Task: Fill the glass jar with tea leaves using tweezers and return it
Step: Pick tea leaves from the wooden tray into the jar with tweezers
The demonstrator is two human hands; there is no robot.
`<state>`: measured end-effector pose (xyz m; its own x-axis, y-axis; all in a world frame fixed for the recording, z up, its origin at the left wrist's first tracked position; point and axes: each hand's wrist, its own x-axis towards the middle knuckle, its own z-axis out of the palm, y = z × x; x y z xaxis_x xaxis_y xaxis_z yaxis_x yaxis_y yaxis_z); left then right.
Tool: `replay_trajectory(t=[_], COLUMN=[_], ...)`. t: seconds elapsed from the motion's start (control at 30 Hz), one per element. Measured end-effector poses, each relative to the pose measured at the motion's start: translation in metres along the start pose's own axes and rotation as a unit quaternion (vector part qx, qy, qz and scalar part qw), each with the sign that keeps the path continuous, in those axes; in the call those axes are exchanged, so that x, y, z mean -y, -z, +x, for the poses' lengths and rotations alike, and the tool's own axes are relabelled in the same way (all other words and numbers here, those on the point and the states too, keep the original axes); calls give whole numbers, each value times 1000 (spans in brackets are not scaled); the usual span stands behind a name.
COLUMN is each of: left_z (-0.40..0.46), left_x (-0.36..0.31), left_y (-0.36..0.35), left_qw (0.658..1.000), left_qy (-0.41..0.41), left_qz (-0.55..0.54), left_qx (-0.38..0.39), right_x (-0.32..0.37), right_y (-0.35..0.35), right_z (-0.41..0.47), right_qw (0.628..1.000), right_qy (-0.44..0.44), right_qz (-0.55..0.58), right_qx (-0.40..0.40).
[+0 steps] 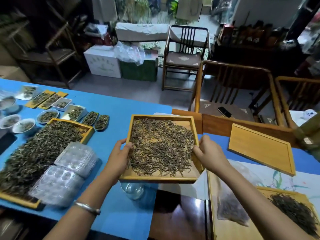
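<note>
A square wooden tray (161,178) spread with brown tea leaves (161,146) is held up over the blue table. My left hand (119,157) grips its left rim, thumb lying in the leaves. My right hand (210,153) grips the right rim the same way. Under the tray's near edge a clear glass jar (134,190) stands on the table, mostly hidden by the tray. No tweezers are in view.
A large tray of green tea leaves (39,153) with clear plastic blister packs (69,172) fills the left. Small bowls and dishes of tea (48,116) lie beyond it. An empty wooden tray (259,151) sits right; more trays with tea (294,212) lie near right. Chairs (233,94) stand behind the table.
</note>
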<state>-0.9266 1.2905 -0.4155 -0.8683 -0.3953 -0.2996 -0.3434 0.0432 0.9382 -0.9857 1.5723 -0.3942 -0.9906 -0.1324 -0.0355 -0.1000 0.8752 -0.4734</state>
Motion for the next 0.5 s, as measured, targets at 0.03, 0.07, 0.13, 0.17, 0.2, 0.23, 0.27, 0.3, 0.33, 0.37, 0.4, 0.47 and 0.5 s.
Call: replay_trajectory(t=[0.03,0.07,0.13,0.17,0.2,0.23,0.27,0.3,0.33,0.37,0.4,0.47,0.5], left_z=[2,4,6,6,7,8,9,11,13,14,14,13,11], left_x=[3,5,11,12,14,16,18,20,22,24,26,31,32], left_y=[6,12,22,26,29,33,38,44,50,56,62,73,78], left_qw=[1000,999,998,997,995,993,991,990,989,988,986,985,984], left_qy=[12,19,26,31,38,44,48,50,51,52,55,63,66], left_qz=[-18,-31,-52,-69,-88,-104,-115,-121,-126,-133,-139,-128,-115], left_qx=[1,-3,-20,-28,-34,-37,-41,-46,-54,-64,-74,-101,-117], right_x=[5,10,17,20,21,21,20,17,11,1,-10,-34,-43], right_y=[-4,-9,-22,-28,-33,-38,-43,-48,-53,-60,-68,-86,-96], right_z=[6,11,20,23,26,29,33,39,45,53,61,77,84], right_qw=[1000,1000,999,999,998,996,994,992,993,995,997,998,996], right_qy=[5,12,30,39,47,52,52,48,40,25,3,-48,-70], right_qz=[5,9,16,28,49,75,100,114,113,97,70,16,-4], right_qx=[6,11,18,18,16,13,7,2,1,5,15,44,59])
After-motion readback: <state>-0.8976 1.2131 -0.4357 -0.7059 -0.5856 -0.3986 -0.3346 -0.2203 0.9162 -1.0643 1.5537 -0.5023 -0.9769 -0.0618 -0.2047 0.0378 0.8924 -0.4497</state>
